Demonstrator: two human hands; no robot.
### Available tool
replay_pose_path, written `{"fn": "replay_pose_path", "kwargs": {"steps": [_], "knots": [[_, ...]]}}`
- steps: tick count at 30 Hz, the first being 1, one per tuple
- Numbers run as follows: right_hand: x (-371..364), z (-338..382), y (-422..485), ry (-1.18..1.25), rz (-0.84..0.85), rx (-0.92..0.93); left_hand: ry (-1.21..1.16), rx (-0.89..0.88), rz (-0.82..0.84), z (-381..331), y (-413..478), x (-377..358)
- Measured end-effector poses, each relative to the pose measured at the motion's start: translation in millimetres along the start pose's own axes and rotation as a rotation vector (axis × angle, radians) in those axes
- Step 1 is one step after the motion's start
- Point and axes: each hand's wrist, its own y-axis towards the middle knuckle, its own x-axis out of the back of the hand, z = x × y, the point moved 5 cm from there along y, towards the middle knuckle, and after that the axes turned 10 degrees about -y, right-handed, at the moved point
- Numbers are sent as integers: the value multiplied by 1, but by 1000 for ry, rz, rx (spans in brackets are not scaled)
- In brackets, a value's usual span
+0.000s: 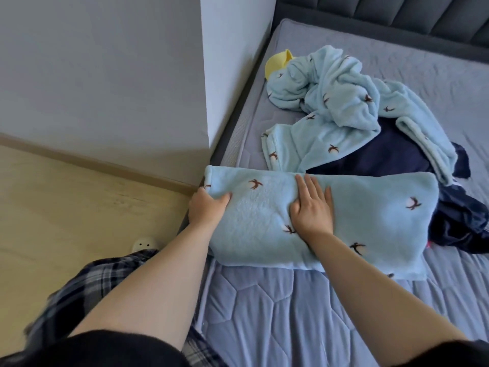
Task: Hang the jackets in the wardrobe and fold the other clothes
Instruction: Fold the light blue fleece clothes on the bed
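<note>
Grey-blue quilted bedding covers the mattress [277, 313] that fills the right and near part of the view, with a dark padded headboard [397, 17] along its far edge, a white wall corner [232, 62] at its left side, and pale wood flooring [66, 207] further left. Near the left edge of the mattress lies a folded light-blue fleece garment [357, 221] printed with small brown bird-like figures; it lies flat as a wide rectangle, its left end reaching the mattress edge. The left hand [207, 207] grips that left end, with the thumb on top of the fabric and the fingers curled under it. The right hand [312, 207] presses flat on the middle of the folded piece, fingers straight and spread a little, pointing to the far side. Just beyond it, a second light-blue fleece garment [338, 107] of the same print lies crumpled and unfolded, spreading from the far left toward the right. A small yellow item [277, 63] peeks out at its far-left end, mostly hidden by it, so I cannot tell what it is. Under and to the right of the crumpled fleece lies dark navy clothing [383, 157], part of it bunched just right of the folded piece and touching its right end. At the near left, plaid trousers [87, 284] and a white slipper [145, 243] show above the floor.
</note>
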Motion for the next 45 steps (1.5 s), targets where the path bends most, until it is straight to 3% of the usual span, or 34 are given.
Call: {"fn": "replay_pose_path", "kwargs": {"steps": [5, 10, 15, 22, 25, 27, 29, 31, 34, 36, 39, 43, 45], "knots": [[-4, -3, 6, -10, 68, 15, -94, 219, 180, 5, 0, 5], [4, 1, 8, -42, 140, -4, -4, 15, 264, -15, -9, 10], [36, 27, 14, -145, 140, -5, -3, -149, 70, -35, 0, 46], [56, 89, 14, -165, 45, 179, 229, -176, -360, -34, 13, 131], [34, 91, 9, -195, 128, 149, 375, -268, -445, -43, 6, 136], [17, 88, 5, -166, 168, 136, 500, -547, -377, -59, -11, 106], [6, 87, 5, -113, 169, 132, 568, -776, -151, -66, -34, 57], [2, 83, 11, -49, 160, 156, 699, -813, 53, -55, -51, 10], [3, 58, 22, 12, 173, 228, 860, -806, 105, -37, -64, -27], [6, 22, 28, -46, 167, 147, 869, -811, 101, -34, -66, -35], [12, -29, 29, -42, 184, -151, 872, -772, 99, -32, -62, -38], [42, -67, 3, 200, -277, -438, 897, -713, 71, -34, -59, -41], [38, -86, -22, 366, -357, -707, 924, -728, 46, -42, -61, -47]]}}
